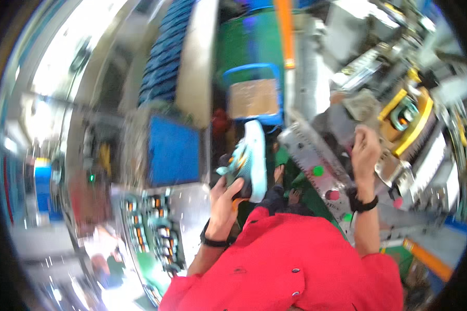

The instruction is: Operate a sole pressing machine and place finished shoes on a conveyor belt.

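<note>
A light-blue and dark sneaker with a pale sole is held in my left hand. It stands on end, toe or heel upward, and its thumb-side edge is gripped near the lower part. My right hand is at the machine on the right, just above its button panel. Its fingers are curled, and what they hold, if anything, is hidden. Beyond them lies a grey block-like piece. A yellow-edged machine bay to the right holds another teal shoe-like piece.
Several teal, black and orange shoes stand in rows at lower left. A blue panel is left of the sneaker. Ahead are a blue-framed carton and an orange post. The picture is smeared by motion.
</note>
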Motion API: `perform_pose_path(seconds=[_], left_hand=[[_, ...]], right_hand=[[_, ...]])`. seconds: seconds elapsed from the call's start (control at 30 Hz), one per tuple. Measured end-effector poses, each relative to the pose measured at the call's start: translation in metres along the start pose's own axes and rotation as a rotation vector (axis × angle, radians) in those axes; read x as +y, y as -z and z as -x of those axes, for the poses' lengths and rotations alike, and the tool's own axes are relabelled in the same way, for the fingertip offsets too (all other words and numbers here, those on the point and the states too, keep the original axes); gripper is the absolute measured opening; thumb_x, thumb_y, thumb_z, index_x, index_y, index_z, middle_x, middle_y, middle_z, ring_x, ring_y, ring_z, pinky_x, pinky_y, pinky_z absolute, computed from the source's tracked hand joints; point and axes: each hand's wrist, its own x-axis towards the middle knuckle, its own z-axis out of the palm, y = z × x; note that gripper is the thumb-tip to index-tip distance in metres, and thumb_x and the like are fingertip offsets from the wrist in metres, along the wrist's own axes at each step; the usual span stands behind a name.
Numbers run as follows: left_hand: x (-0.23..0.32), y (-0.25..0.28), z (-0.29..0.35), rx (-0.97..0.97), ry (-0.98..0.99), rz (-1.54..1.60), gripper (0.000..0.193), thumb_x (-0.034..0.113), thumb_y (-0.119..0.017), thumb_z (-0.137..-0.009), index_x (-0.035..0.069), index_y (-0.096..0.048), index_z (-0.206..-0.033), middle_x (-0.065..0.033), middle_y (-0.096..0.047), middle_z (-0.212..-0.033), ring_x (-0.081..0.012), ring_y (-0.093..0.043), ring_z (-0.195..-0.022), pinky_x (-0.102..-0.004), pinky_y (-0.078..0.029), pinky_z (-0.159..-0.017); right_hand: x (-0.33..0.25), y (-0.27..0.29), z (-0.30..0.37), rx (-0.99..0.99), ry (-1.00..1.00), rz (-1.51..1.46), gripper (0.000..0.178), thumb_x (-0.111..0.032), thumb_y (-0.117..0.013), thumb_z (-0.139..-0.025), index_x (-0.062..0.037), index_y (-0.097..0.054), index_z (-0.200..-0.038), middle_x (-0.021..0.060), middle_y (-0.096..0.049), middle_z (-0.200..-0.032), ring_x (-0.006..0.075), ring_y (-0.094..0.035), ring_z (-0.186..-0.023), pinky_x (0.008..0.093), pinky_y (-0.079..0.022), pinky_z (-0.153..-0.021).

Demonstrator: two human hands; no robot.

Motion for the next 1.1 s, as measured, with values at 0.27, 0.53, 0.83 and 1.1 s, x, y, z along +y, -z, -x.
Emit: perform_pose_path(seconds=[0.27, 0.53, 0.83, 1.1], left_hand=[[-0.059, 0.080, 0.058, 0.220, 0.072, 0.331, 0.034, 0.006, -0.069, -0.085, -0.006, -0.057, -0.114, -0.0106, -0.066, -0.100, -0.0182, -0.066, -0.086, -0.0322, -0.055, -0.074], [-0.102, 0.220, 0.093, 0.734, -0.055, 0.617, 0.032, 0.008, -0.069, -0.084, -0.006, -0.056, -0.109, -0.0131, -0.064, -0.095, -0.0234, -0.067, -0.081, -0.0349, -0.057, -0.068], [-0.118, 0.453, 0.078, 1.174, -0.244, 0.729, 0.037, 0.012, -0.076, -0.078, -0.004, -0.057, -0.105, -0.0141, -0.065, -0.091, -0.0249, -0.068, -0.076, -0.0368, -0.057, -0.057], [-0.193, 0.662, 0.136, 1.525, -0.409, 0.749, 0.022, 0.008, -0.070, -0.076, -0.001, -0.060, -0.094, -0.0051, -0.061, -0.074, -0.0183, -0.060, -0.059, -0.0318, -0.049, -0.047]], right_hand=[[0.080, -0.137, 0.115, -0.435, 0.214, 0.113, 0.018, -0.009, -0.056, -0.085, -0.0041, -0.062, -0.102, 0.0162, -0.060, -0.099, 0.0362, -0.056, -0.099, 0.0434, -0.045, -0.087], [0.030, -0.169, 0.051, -0.361, 0.346, 0.087, 0.019, -0.010, -0.058, -0.088, -0.0025, -0.062, -0.106, 0.0157, -0.061, -0.095, 0.0311, -0.059, -0.086, 0.0394, -0.048, -0.077], [-0.392, -0.191, -0.050, -0.507, 0.646, -0.674, 0.019, -0.015, -0.060, -0.096, -0.0018, -0.063, -0.109, 0.0052, -0.065, -0.105, 0.0128, -0.059, -0.094, 0.0271, -0.047, -0.083], [-0.792, -0.270, -0.004, -0.658, 1.265, -0.558, 0.025, -0.018, -0.066, -0.090, -0.0052, -0.065, -0.112, 0.0044, -0.068, -0.095, 0.0109, -0.058, -0.085, 0.0273, -0.046, -0.081]])
